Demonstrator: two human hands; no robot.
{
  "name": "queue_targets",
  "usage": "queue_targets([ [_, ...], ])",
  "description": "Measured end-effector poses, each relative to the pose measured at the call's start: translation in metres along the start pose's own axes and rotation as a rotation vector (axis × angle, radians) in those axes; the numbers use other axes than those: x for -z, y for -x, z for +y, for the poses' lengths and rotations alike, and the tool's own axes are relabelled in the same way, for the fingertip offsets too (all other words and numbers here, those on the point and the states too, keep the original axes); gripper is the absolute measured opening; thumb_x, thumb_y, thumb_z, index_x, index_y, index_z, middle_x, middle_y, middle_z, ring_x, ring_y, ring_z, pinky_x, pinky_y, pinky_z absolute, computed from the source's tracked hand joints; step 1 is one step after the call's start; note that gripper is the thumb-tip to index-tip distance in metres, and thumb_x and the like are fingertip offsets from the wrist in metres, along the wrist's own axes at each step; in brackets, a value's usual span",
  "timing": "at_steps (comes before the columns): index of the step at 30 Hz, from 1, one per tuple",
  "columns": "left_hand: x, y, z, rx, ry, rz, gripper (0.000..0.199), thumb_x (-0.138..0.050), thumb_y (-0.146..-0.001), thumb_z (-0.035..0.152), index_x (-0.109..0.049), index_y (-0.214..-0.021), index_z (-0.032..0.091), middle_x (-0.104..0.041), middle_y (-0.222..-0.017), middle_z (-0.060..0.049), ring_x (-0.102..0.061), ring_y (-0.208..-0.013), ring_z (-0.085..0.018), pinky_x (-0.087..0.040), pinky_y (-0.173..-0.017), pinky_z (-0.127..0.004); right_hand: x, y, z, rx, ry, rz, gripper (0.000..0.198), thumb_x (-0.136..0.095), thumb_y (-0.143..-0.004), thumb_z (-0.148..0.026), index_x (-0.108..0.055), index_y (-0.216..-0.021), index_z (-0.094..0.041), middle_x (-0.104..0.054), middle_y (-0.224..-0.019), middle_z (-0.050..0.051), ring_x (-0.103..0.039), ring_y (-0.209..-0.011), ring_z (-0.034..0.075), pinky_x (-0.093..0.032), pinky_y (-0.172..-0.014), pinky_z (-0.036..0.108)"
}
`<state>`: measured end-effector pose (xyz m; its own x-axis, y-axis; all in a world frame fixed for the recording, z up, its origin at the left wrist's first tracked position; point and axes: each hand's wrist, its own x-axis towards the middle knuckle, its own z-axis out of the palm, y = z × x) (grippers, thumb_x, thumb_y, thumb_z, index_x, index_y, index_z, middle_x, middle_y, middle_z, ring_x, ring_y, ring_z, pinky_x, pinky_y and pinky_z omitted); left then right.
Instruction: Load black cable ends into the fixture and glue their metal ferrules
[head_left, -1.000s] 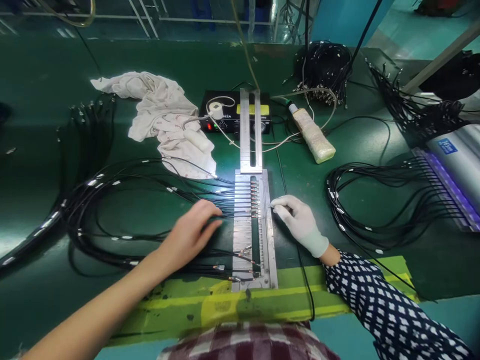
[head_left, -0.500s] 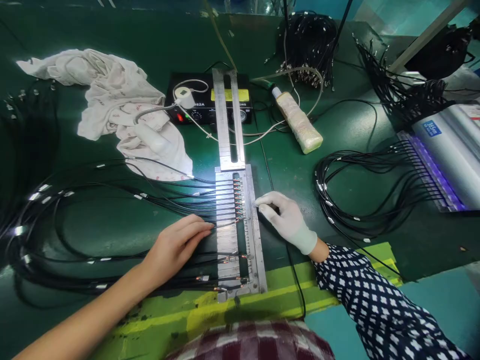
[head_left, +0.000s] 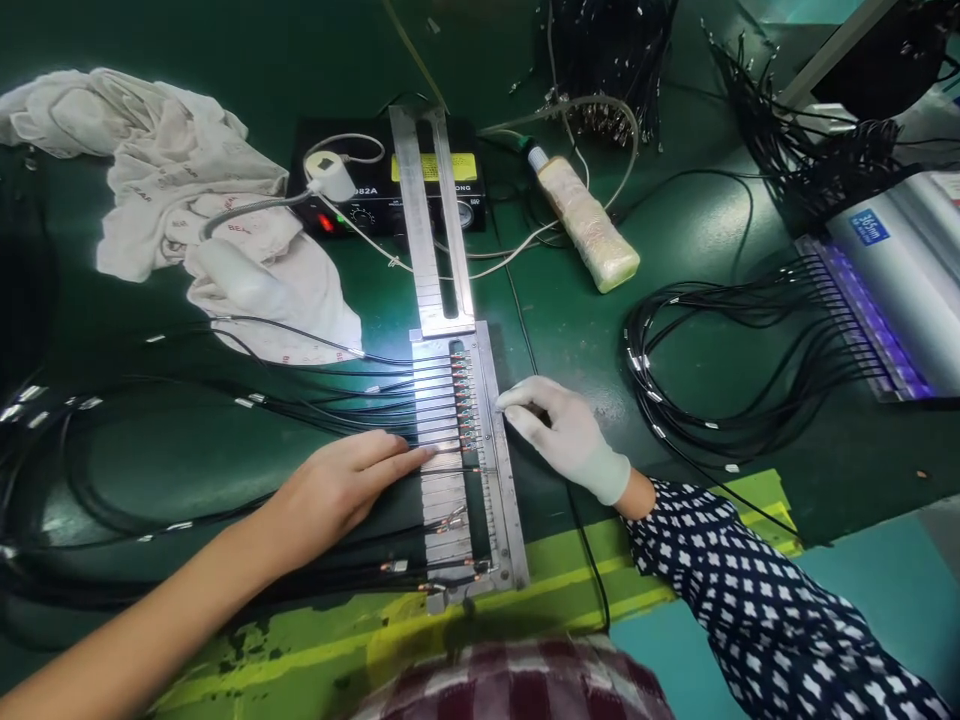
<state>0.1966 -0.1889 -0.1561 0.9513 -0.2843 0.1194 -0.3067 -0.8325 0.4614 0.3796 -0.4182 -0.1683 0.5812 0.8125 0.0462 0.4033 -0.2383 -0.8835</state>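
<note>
A slotted metal fixture (head_left: 504, 450) lies lengthwise in front of me, with black cables (head_left: 435, 410) laid side by side across its upper half. Their stripped, coppery ends reach over its central slot. My left hand (head_left: 341, 490), bare, is at the fixture's left edge, with its fingers closed on a black cable (head_left: 452, 470) that runs out from under them toward the slot. On the right side, my right hand (head_left: 566, 435) wears a white glove. Its thumb and index finger pinch together against the fixture's right edge; what lies between them is hidden. More cable ends rest across the lower part.
Behind the fixture stands a black control box (head_left: 375, 215) with a lamp head (head_left: 334, 178). A white cloth (head_left: 285, 290) lies left, a wrapped bottle (head_left: 589, 225) right. A silver device with purple light (head_left: 900, 270) holds a cable coil (head_left: 645, 370). Yellow-green tape (head_left: 555, 580) lines the front edge.
The view has shifted, so the bench things sit further left. My left hand has moved slightly along the fixture, and another cable now crosses toward the slot below its fingertips. My right hand keeps its pinch.
</note>
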Motion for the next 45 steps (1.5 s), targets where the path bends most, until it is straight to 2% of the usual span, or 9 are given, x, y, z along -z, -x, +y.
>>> queue_targets([
  [5, -0.01, 0.004, 0.004, 0.05, 0.014, 0.014, 0.039, -0.04, -0.094, 0.006, -0.053, -0.129, 0.017, -0.06, -0.098, -0.007, -0.057, -0.085, -0.015, -0.046, -0.074, -0.024, 0.001, -0.001, 0.0, -0.008, -0.007, -0.016, 0.014, -0.056, -0.093, -0.015, -0.067, -0.093, -0.024, -0.067, -0.092, -0.002, -0.062, -0.088, 0.015, -0.048, -0.08, 0.03],
  [9, -0.025, 0.021, 0.014, 0.17, -0.206, 0.114, 0.044, -0.04, -0.093, 0.008, -0.055, -0.131, 0.024, -0.058, -0.109, -0.01, -0.055, -0.098, -0.023, -0.043, -0.083, -0.035, 0.0, -0.001, 0.001, -0.009, -0.018, -0.024, 0.014, -0.056, -0.093, -0.016, -0.067, -0.093, -0.025, -0.068, -0.093, -0.002, -0.063, -0.089, 0.016, -0.049, -0.081, 0.031],
  [12, -0.03, 0.028, 0.023, 0.218, -0.331, 0.094, 0.05, -0.039, -0.093, 0.01, -0.049, -0.139, 0.027, -0.059, -0.099, -0.009, -0.052, -0.087, -0.022, -0.039, -0.075, -0.035, 0.0, -0.002, 0.001, -0.012, -0.016, -0.023, 0.013, -0.057, -0.093, -0.017, -0.067, -0.093, -0.025, -0.068, -0.092, -0.002, -0.063, -0.088, 0.017, -0.05, -0.081, 0.032],
  [19, -0.03, -0.015, 0.034, 0.049, -0.383, 0.118, 0.035, -0.043, -0.095, 0.014, -0.057, -0.126, 0.019, -0.062, -0.091, -0.007, -0.052, -0.081, -0.021, -0.035, -0.069, -0.034, 0.0, -0.002, 0.002, 0.009, -0.01, 0.006, 0.014, -0.057, -0.092, -0.016, -0.068, -0.094, -0.024, -0.068, -0.093, -0.001, -0.063, -0.088, 0.017, -0.05, -0.079, 0.031],
  [23, -0.034, -0.031, 0.037, 0.041, -0.46, 0.121, 0.03, -0.046, -0.094, 0.012, -0.061, -0.119, 0.018, -0.06, -0.085, -0.007, -0.049, -0.076, -0.021, -0.032, -0.064, -0.034, -0.001, 0.003, 0.004, 0.044, -0.014, 0.016, 0.015, -0.056, -0.093, -0.016, -0.069, -0.097, -0.024, -0.068, -0.095, -0.001, -0.063, -0.09, 0.016, -0.05, -0.081, 0.03],
  [30, -0.032, -0.004, 0.041, 0.129, -0.214, 0.182, 0.022, -0.046, -0.096, 0.016, -0.055, -0.117, 0.014, -0.063, -0.1, -0.008, -0.053, -0.087, -0.019, -0.042, -0.074, -0.032, -0.003, 0.003, 0.005, 0.058, 0.009, 0.041, 0.015, -0.056, -0.093, -0.016, -0.069, -0.096, -0.023, -0.069, -0.095, 0.0, -0.063, -0.088, 0.016, -0.05, -0.077, 0.028],
  [35, -0.037, 0.006, 0.044, 0.185, -0.103, 0.169, 0.017, -0.046, -0.097, 0.016, -0.054, -0.111, 0.018, -0.061, -0.093, -0.005, -0.053, -0.084, -0.017, -0.046, -0.077, -0.031, -0.003, 0.002, 0.005, 0.06, 0.012, 0.044, 0.015, -0.056, -0.092, -0.016, -0.069, -0.096, -0.023, -0.068, -0.093, 0.0, -0.063, -0.086, 0.015, -0.05, -0.075, 0.028],
  [40, -0.038, 0.012, 0.039, 0.215, -0.162, 0.234, 0.019, -0.045, -0.096, 0.017, -0.055, -0.112, 0.017, -0.061, -0.101, -0.009, -0.057, -0.092, -0.02, -0.048, -0.084, -0.033, -0.003, 0.002, 0.004, 0.044, 0.01, 0.035, 0.015, -0.056, -0.092, -0.016, -0.069, -0.094, -0.024, -0.069, -0.094, -0.001, -0.063, -0.088, 0.016, -0.05, -0.075, 0.028],
  [45, -0.043, 0.016, 0.03, 0.148, -0.231, 0.205, 0.024, -0.041, -0.096, 0.015, -0.054, -0.117, 0.015, -0.06, -0.106, -0.012, -0.056, -0.095, -0.021, -0.047, -0.084, -0.033, -0.003, 0.001, 0.003, 0.025, 0.007, 0.03, 0.015, -0.056, -0.092, -0.015, -0.069, -0.094, -0.024, -0.069, -0.094, -0.001, -0.063, -0.087, 0.016, -0.049, -0.074, 0.028],
])
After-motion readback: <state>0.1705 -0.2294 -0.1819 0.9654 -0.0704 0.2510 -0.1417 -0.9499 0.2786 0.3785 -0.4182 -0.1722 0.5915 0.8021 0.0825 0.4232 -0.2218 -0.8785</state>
